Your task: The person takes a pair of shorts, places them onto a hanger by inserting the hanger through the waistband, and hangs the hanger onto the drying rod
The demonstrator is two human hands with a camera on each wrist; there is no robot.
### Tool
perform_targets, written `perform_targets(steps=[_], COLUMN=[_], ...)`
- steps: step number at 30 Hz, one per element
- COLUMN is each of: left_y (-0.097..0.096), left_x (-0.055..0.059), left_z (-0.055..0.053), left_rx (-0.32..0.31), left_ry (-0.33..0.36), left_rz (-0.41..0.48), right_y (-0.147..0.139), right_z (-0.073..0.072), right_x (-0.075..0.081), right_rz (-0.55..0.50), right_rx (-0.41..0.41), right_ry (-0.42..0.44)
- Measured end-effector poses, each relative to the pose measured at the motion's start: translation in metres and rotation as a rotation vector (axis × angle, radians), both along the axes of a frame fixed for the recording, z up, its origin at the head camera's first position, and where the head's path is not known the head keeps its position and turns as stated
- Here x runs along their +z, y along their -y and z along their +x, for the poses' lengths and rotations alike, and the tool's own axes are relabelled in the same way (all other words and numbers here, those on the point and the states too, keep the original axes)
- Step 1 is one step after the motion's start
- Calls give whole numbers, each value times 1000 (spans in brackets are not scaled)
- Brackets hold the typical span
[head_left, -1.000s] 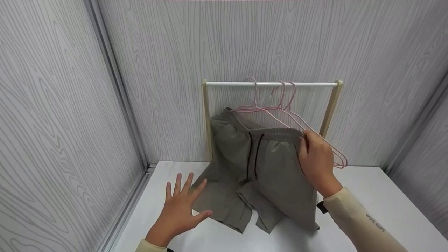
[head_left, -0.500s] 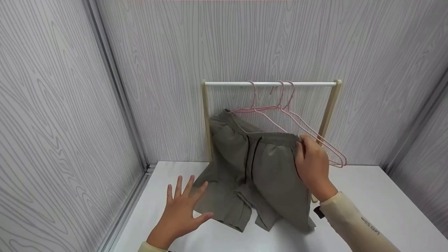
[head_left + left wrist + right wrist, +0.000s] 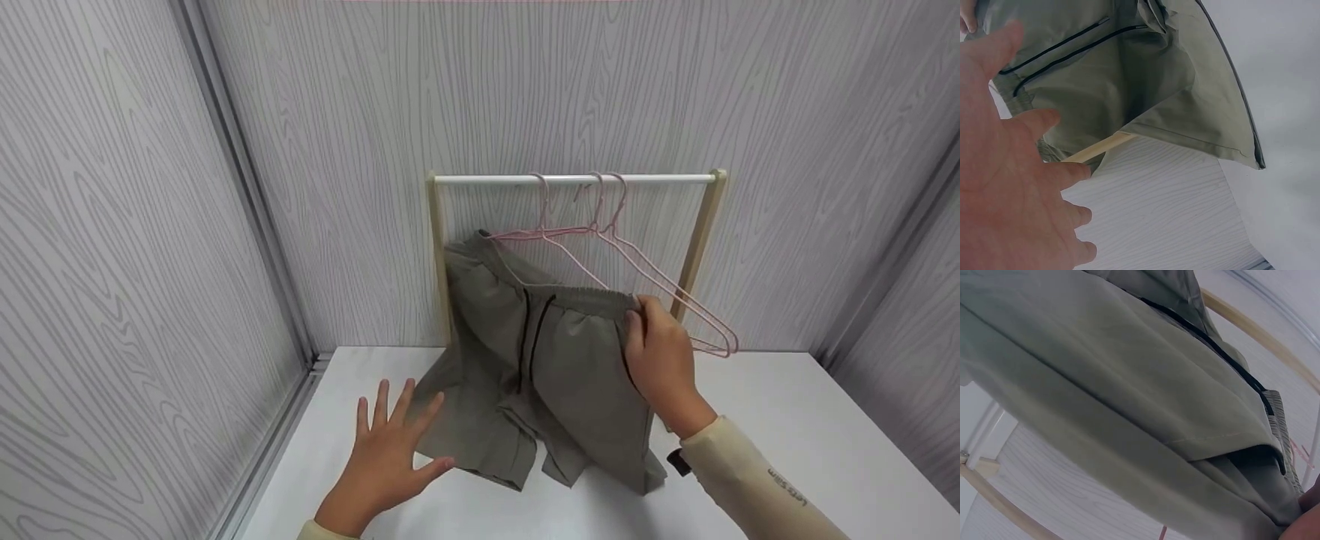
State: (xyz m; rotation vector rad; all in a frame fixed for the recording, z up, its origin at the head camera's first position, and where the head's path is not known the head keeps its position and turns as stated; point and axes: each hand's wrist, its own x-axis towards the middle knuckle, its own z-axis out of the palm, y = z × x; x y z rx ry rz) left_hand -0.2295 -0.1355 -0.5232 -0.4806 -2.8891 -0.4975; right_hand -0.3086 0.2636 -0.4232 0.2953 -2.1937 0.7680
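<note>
Grey-green shorts (image 3: 585, 367) with an elastic waistband and two dark drawstrings hang from the left end of a pink hanger (image 3: 574, 261). My right hand (image 3: 664, 367) pinches the right end of the waistband, pulled down and forward from the hanger's right arm. In the right wrist view the shorts (image 3: 1129, 382) fill most of the picture and only part of the hand shows at the lower right. My left hand (image 3: 386, 454) is spread, fingers straight, before the lower left leg of the shorts. The left wrist view shows its palm (image 3: 1010, 185) holding nothing.
Two more pink hangers (image 3: 675, 289) hang on the white rod (image 3: 660, 178) of a small rack with wooden posts (image 3: 697, 244). The rack stands on a white table (image 3: 780, 420). Wood-patterned panels (image 3: 360, 112) enclose the back and sides.
My right hand has moved slightly down and left, bringing the waistband's right end with it. The left hand stays nearly still, fingers spread.
</note>
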Motion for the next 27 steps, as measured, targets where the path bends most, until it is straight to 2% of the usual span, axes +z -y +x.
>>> perform_targets(steps=[6,10,17,22,27], left_y=[-3,-6,-8,-6,-1], left_x=[-1,0,4,5,6], left_z=[-4,-9,-20,-19,-16], left_rx=[-7,0,45,50,33], left_ry=[-12,-2,0,21,23], left_rz=[-12,-59,-119,-105,-88], right_y=[-5,-13,-23,-30,-47], right_z=[1,4,13,31,55], right_x=[1,1,-5,-12,-10], right_rz=[25,38,54,103,177], right_rx=[20,32,32,24,-3], right_ry=[42,60,59,59,15])
